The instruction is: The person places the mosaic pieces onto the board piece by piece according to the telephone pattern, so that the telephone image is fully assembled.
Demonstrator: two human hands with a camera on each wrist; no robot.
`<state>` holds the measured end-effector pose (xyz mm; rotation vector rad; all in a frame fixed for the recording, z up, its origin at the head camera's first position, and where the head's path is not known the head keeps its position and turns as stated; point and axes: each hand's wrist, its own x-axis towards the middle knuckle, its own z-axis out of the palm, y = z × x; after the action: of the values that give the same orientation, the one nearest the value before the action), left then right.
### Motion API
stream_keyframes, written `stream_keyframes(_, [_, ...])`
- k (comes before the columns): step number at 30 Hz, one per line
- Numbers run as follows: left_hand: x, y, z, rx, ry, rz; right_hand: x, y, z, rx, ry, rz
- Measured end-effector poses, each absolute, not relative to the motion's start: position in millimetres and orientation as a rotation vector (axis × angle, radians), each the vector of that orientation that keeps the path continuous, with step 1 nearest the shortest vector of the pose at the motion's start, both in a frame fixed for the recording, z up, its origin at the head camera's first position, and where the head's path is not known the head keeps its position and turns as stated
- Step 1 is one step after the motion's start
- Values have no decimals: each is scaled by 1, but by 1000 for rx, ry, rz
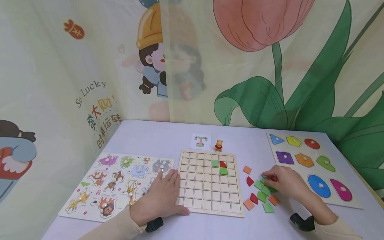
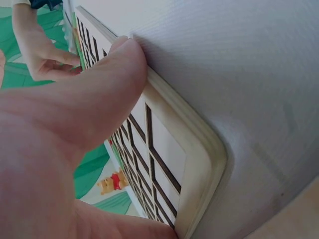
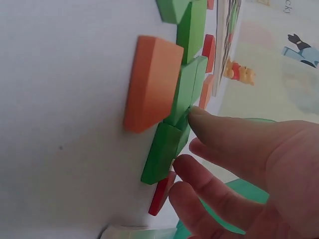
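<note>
A wooden grid board [image 1: 204, 211] lies on the table; two green squares [image 1: 223, 171] and a red quarter-round piece [image 1: 223, 164] sit in its upper right cells. My left hand [image 1: 163, 191] rests along the board's left edge, fingers extended, its thumb [image 2: 114, 84] against the front rim. Over the loose pieces to the right is my right hand [image 1: 286, 181]. In the right wrist view its thumb tip [image 3: 199, 119] touches a green tile [image 3: 184, 89]; whether thumb and finger pinch one is unclear. An orange tile [image 3: 154, 84] lies nearby.
Behind the board are a pattern card [image 1: 200, 142] and a small bear figure [image 1: 218, 145]. An animal puzzle board [image 1: 99, 200] lies to the left, a shape puzzle board [image 1: 300, 176] to the right. Printed curtains [image 1: 192, 110] hang behind the table.
</note>
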<state>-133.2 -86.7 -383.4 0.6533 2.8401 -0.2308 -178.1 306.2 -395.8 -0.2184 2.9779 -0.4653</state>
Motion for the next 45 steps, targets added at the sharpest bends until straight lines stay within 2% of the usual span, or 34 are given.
stream_keyframes(45, [-133,-87,-385,664,2862,-234,-175,297,-398,-283,3061,-406])
